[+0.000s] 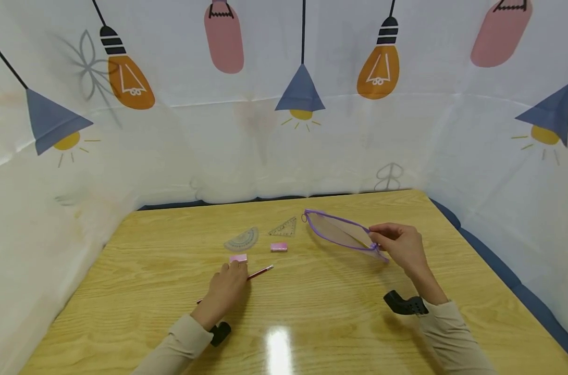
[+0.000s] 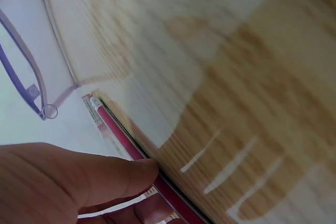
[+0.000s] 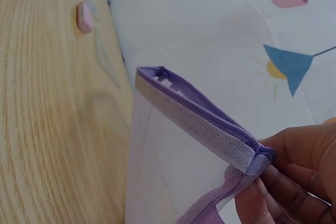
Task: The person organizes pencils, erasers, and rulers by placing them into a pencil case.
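Observation:
My left hand (image 1: 227, 284) pinches a dark red pencil (image 1: 260, 272) low over the table, thumb (image 2: 118, 177) on one side and fingers beneath. The pencil's white eraser end (image 2: 95, 100) points away to the right. My right hand (image 1: 401, 247) holds a purple-edged mesh zipper pouch (image 3: 178, 135) by one corner of its zipper end, tilted above the table. Its zipped mouth (image 3: 210, 111) gapes open. Just past my left fingertips lies one pink eraser (image 1: 238, 258); another pink eraser (image 1: 279, 247) sits to its right.
A clear protractor (image 1: 242, 239) and a clear set square (image 1: 284, 228) lie behind the erasers on the wooden table (image 1: 331, 312). A white curtain (image 1: 195, 151) printed with lamps surrounds the table's back and sides.

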Demonstrator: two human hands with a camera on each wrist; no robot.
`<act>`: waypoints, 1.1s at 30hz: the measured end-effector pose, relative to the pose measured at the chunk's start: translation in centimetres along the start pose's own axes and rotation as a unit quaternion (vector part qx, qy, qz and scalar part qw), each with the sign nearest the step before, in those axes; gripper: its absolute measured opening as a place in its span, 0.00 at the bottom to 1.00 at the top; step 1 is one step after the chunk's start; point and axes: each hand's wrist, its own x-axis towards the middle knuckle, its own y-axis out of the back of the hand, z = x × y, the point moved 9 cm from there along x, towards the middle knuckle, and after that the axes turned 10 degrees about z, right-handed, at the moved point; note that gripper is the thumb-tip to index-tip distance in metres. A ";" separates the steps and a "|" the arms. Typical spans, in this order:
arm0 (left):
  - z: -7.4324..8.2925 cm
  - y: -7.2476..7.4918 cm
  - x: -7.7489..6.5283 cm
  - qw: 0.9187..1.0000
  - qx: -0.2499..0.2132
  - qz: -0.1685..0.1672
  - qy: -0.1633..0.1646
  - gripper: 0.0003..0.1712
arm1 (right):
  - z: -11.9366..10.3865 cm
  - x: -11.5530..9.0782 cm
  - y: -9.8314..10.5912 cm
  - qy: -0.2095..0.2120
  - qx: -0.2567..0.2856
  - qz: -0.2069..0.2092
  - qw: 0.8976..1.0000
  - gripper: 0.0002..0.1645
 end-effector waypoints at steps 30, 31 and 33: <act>0.7 1.2 0.2 0.997 0.030 0.042 -0.053 0.04 | -0.1 0.0 -0.3 -0.004 -0.002 -0.010 1.000 0.16; 0.8 1.3 0.1 0.997 0.027 0.050 -0.061 0.05 | -0.1 0.0 -0.3 -0.004 -0.003 -0.010 1.000 0.16; 0.9 1.3 0.0 0.995 0.024 0.060 -0.074 0.05 | 0.0 0.0 -0.3 -0.005 -0.004 -0.010 1.000 0.16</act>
